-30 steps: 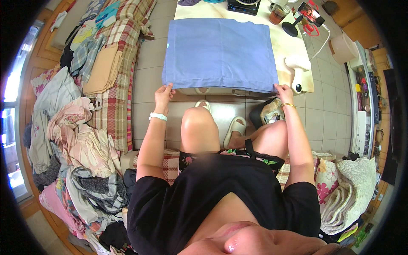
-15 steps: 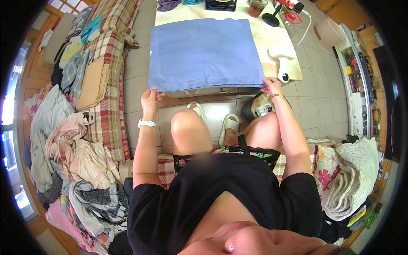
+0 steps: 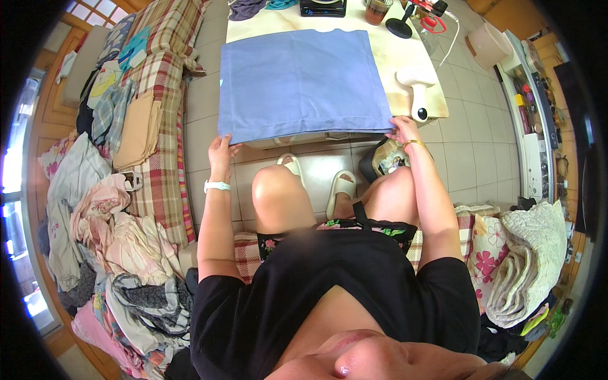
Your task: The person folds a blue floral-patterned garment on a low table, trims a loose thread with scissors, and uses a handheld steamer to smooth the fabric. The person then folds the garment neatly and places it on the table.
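Note:
A blue rectangular cloth [image 3: 304, 82], shaped like a pillowcase, lies spread over the table. Its near edge reaches past the table's front and looks doubled at the right. My left hand [image 3: 221, 155] pinches the near left corner between thumb and fingers. At the near right corner, my right hand [image 3: 403, 130] grips the same edge, so the hem is stretched between both hands. Just beyond my right hand, a white handheld appliance [image 3: 416, 88], apparently a garment steamer, rests on the table.
On the pale table [image 3: 405, 57] stand a glass of dark drink [image 3: 377, 11], a black stand [image 3: 399, 28] and a black device [image 3: 323, 7]. Clothes [image 3: 120, 234] are heaped to my left, near folded tan cloth [image 3: 137, 126] on a plaid sofa. A bin [image 3: 387, 158] stands under the table's right side.
The near edge of the cloth has shifted slightly toward me at the left, and its middle creases look smoother. Both hands keep their hold on the corners.

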The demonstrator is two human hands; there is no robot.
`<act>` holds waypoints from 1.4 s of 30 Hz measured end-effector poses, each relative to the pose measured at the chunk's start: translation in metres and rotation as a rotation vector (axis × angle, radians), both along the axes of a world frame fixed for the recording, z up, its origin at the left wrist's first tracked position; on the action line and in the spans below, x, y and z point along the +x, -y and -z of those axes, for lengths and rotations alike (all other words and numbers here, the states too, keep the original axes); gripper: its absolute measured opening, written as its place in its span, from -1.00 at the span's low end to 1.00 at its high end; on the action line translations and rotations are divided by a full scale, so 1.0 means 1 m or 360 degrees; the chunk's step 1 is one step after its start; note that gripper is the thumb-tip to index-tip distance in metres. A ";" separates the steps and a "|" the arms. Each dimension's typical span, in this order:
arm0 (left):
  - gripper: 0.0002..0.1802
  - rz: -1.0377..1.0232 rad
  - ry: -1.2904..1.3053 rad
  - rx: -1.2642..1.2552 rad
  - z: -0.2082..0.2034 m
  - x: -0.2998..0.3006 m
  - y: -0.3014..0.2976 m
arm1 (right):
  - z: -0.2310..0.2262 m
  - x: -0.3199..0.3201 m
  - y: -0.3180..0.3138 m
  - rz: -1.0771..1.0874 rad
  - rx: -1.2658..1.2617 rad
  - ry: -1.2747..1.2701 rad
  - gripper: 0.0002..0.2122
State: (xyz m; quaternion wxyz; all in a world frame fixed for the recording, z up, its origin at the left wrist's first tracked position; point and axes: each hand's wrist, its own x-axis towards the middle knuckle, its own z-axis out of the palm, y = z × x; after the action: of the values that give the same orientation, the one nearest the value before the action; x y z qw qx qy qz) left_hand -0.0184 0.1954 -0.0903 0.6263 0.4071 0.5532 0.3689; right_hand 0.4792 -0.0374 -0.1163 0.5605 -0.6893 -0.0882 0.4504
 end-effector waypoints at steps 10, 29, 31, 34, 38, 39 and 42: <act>-0.81 0.0152 0.0497 0.0218 -0.039 0.002 -0.107 | -0.097 0.033 -0.073 0.0070 0.0554 0.0058 -0.82; -0.72 0.0086 -0.0478 0.0240 0.035 -0.034 -0.056 | -0.001 -0.019 -0.017 0.0013 0.0099 0.0055 -0.77; -0.75 -0.0025 -0.0335 0.0175 0.040 -0.030 -0.055 | -0.001 -0.021 -0.020 0.0000 0.0078 0.0185 -0.79; -0.69 0.0070 -0.0060 -0.0014 0.033 -0.029 -0.052 | -0.003 -0.026 -0.020 -0.0162 -0.0128 0.0019 -0.78; -0.70 0.0111 -0.0275 0.0144 0.028 -0.023 -0.050 | -0.005 -0.027 -0.019 -0.0143 0.0094 -0.0122 -0.75; -0.70 0.0201 -0.0444 0.0211 0.032 -0.028 -0.054 | -0.011 -0.028 -0.022 -0.0157 0.0082 -0.0039 -0.75; -0.69 0.0418 -0.0854 0.0329 0.013 -0.039 -0.084 | -0.049 -0.026 -0.041 -0.0179 0.0167 0.0246 -0.77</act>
State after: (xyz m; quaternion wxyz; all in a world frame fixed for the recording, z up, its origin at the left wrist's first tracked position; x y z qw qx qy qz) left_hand -0.0578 0.2796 -0.1030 0.4555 0.6194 0.6009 0.2186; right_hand 0.4529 0.0035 -0.0668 0.5612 -0.6858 -0.1931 0.4213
